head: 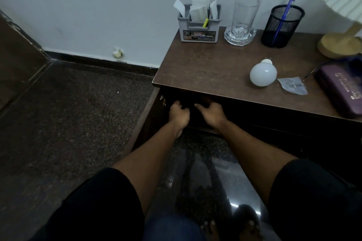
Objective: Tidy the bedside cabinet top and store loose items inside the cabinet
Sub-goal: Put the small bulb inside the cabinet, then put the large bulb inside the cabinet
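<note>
The brown bedside cabinet top (205, 68) carries a white light bulb (262, 73), a crumpled silver wrapper (292, 85) and a purple case (340, 90) near its front right. Along the back stand a grey organiser with papers (198, 25), an empty glass (243, 15) on a glass coaster, and a black mesh cup (282, 25) with a blue pen (284, 15). The cabinet door (150, 119) hangs open to the left. My left hand (178, 112) and right hand (212, 112) both reach into the dark opening under the top. Their fingers curl into shadow, hiding any contents.
A lamp with a pleated shade and wooden base (340, 45) stands at the back right corner. The white wall runs right behind the cabinet. Dark speckled floor (78, 123) spreads to the left, and my bare feet (231, 229) rest on glossy floor below.
</note>
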